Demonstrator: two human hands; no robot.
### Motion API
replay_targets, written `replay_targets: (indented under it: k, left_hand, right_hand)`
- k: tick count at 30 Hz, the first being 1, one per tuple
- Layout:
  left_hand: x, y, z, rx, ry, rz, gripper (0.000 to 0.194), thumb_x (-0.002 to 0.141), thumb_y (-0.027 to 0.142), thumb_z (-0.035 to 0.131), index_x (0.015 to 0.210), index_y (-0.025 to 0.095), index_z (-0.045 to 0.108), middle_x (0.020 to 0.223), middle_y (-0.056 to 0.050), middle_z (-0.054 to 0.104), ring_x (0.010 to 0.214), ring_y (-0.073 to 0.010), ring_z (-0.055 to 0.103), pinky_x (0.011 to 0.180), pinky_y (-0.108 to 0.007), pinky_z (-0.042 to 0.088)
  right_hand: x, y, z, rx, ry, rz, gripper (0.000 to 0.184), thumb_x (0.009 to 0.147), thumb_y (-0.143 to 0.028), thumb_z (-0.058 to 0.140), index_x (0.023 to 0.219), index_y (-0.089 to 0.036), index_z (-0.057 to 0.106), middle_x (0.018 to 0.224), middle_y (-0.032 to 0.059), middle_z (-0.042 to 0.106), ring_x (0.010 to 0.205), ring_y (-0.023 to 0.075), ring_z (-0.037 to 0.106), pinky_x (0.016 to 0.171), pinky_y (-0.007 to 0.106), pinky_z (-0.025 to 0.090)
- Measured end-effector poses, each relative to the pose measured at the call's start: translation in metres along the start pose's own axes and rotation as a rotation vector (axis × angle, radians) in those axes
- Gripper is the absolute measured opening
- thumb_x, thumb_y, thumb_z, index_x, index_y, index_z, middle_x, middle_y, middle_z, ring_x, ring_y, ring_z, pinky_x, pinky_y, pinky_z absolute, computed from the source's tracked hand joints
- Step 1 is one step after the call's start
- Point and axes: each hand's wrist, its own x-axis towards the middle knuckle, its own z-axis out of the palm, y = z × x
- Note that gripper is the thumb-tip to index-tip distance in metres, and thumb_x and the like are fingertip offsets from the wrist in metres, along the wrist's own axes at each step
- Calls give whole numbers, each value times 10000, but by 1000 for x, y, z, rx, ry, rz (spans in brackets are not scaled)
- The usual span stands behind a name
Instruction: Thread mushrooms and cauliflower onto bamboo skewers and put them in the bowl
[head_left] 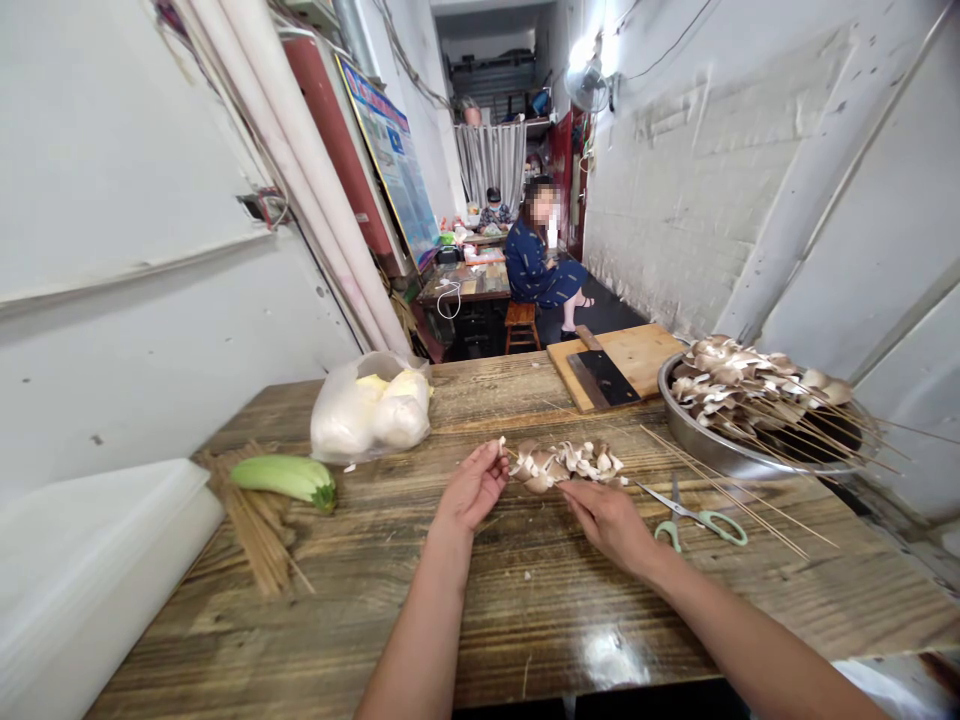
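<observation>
Brown and white oyster mushroom pieces (pixel 598 462) lie in a row on the wooden table in front of me. My left hand (pixel 474 484) is at the row's left end, its thumb and fingers pinched around a small pale mushroom bit. My right hand (pixel 611 520) reaches in from the right, fingers closed against a brown mushroom piece at the near side of the row; its fingertips are partly hidden. Scissors (pixel 702 516) with green handles lie to the right of this hand, blades apart. Several bare wooden skewers (pixel 742 495) rest beyond them.
A steel basin (pixel 694 435) at the right holds mushroom skewers (pixel 739 385), with sticks jutting over its rim. A cleaver (pixel 604 377) lies on a cutting board (pixel 645 350). At left are a plastic bag (pixel 337 415), a green gourd (pixel 281 478), a skewer bundle (pixel 259 545) and white plastic sheets (pixel 97 590). Two people sit behind.
</observation>
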Motion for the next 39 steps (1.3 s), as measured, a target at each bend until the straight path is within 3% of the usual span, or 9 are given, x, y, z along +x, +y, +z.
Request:
replay_targets:
  k: [11,39]
  left_hand:
    - [-1,0,4,-9,82,-7,193,619,222,758,736,140,628,662,-7,625,624,-89,573,591,-197,464]
    - [-5,-3,12,160,82,105,226,577,242,771,722,137,633,676,10,621,602,-63,531,562,-178,372]
  right_hand:
    - [-1,1,1,-12,-35,34,267,914,-215,409,1051,-211,638,895,72,710,767,150,659,690,233,501]
    - [-1,-2,3,26,35,-2,261,888,-152,413,1056,-155,613,906,100,702,764,165,665,698,261,530]
